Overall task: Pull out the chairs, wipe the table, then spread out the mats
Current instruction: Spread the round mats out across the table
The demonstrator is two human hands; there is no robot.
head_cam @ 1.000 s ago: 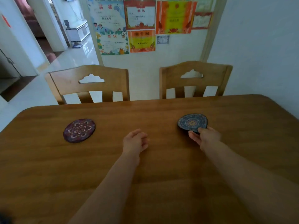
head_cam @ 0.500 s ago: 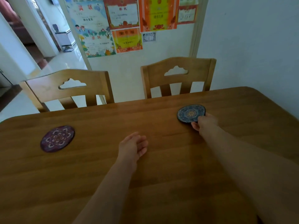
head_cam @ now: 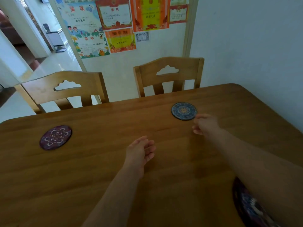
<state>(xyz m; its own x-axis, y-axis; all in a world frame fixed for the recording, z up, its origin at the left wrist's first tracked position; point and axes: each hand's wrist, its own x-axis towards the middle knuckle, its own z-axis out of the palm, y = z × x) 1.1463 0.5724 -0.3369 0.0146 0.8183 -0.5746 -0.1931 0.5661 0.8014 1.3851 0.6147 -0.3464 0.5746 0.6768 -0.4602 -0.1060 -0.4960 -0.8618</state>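
Note:
A round blue patterned mat [head_cam: 184, 111] lies flat on the wooden table [head_cam: 101, 164] in front of the right chair. My right hand [head_cam: 205, 125] hovers just beside its near right edge, fingers loosely curled, holding nothing. A round purple mat [head_cam: 55, 137] lies at the left in front of the left chair. My left hand [head_cam: 139, 150] rests over the middle of the table, relaxed and empty. Another dark patterned mat [head_cam: 246, 205] shows at the near right, partly hidden under my right forearm.
Two wooden chairs [head_cam: 65, 89] [head_cam: 168, 74] stand against the table's far edge. A white wall [head_cam: 254, 46] runs close along the table's right side. Colourful certificates [head_cam: 119, 22] hang on the wall behind; a hallway opens at the far left.
My right hand slid the blue mat farther from me, then let it go and drew back slightly. The view swung right. My left hand stayed put.

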